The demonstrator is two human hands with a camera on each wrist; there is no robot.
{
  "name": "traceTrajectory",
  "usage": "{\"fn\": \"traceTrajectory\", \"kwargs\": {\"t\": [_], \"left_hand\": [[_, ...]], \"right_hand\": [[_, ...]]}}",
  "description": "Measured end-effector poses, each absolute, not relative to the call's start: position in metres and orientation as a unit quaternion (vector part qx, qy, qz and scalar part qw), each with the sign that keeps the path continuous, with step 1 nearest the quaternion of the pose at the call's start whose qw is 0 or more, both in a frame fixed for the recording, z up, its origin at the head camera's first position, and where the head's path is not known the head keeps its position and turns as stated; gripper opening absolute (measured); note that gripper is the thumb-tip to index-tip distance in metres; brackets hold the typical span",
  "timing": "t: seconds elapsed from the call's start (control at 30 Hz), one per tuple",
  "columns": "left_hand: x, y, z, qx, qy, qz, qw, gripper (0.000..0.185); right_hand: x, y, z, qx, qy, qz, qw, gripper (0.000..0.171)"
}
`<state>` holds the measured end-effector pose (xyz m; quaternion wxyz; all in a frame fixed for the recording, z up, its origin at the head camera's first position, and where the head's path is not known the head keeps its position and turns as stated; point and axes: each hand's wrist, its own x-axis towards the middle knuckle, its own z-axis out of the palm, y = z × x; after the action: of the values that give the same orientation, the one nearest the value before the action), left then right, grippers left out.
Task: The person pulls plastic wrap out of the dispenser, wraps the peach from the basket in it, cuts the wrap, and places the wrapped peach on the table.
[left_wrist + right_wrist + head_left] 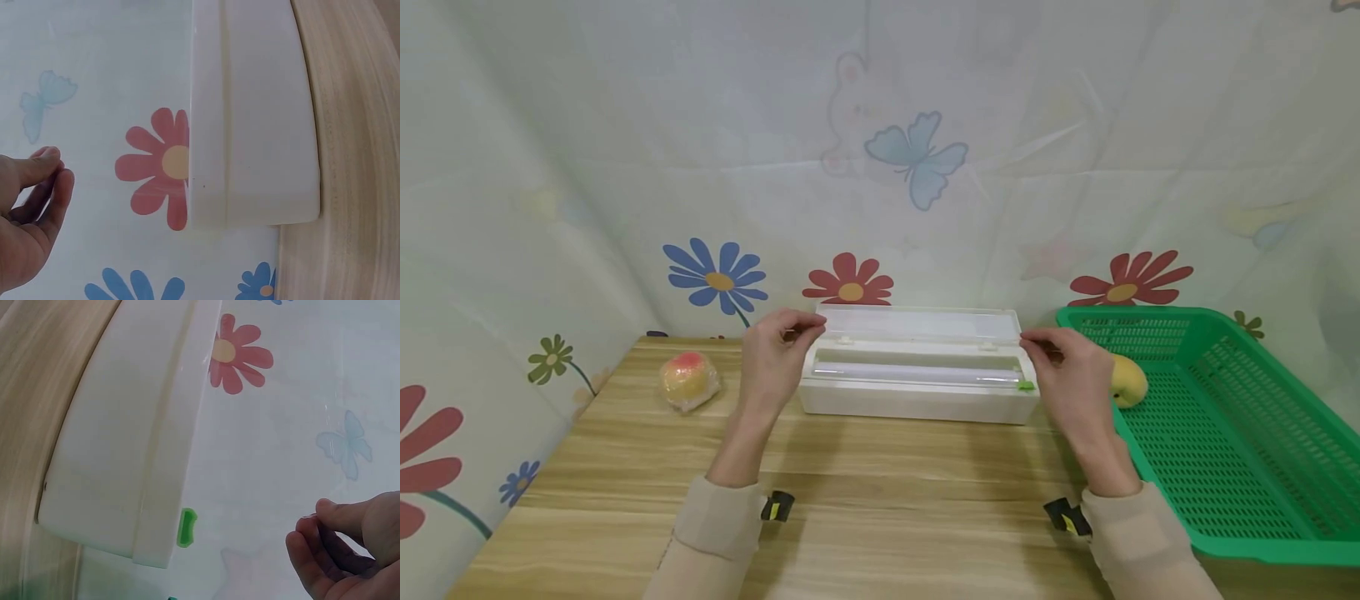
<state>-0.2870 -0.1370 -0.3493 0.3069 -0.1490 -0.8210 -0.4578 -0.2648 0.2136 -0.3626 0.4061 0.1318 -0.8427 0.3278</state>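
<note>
Pinching film off white dispenser box (917, 392): left hand (775, 358) & right hand (1071, 375); film barely visible.

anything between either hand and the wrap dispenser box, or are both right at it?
Nothing visible stands between. The left hand is at the left end of the open lid of the white dispenser box, the right hand at its right end. The wrapped fruit and green basket sit off to the sides.
</note>
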Motion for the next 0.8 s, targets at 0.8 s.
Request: {"fn": "traceTrajectory", "kwargs": {"t": [0.8], "left_hand": [[-0.274,-0.139,-0.336,-0.162,-0.811,-0.453,0.332,0.012]], "right_hand": [[-0.245,0.214,-0.343,0.144,-0.841,0.33,0.404,0.009]]}}
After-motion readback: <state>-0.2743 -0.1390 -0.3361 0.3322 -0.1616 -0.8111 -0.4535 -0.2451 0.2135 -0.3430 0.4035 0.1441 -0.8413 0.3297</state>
